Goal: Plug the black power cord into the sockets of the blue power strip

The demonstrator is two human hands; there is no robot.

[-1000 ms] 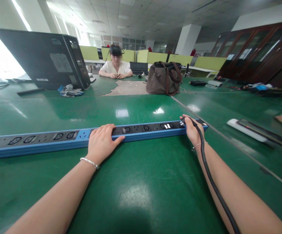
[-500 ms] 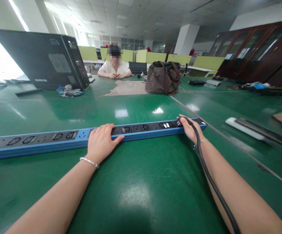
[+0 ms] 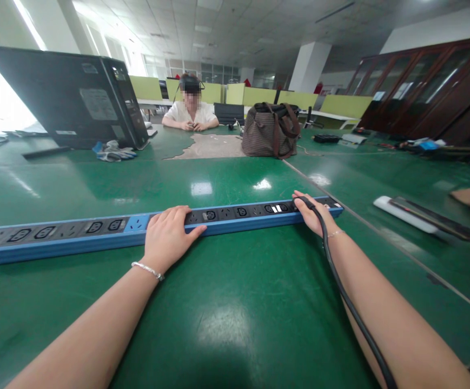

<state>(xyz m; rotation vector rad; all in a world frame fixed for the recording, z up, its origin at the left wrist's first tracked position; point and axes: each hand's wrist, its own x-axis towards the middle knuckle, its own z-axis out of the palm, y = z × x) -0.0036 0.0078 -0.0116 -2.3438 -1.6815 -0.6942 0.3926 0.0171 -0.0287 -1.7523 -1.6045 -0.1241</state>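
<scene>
Lying beneath spread left hand [image 3: 170,233] and right hand [image 3: 311,215] pinching a black plug [image 3: 300,201], the blue power strip [image 3: 245,221].

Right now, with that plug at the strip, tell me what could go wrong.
The right hand hides the contacts of the plug, so misalignment could go unnoticed. The cable runs along the right wrist by the bracelet and might snag or tug. The left hand braces the power strip well away from the plug, so that end may shift.
</scene>
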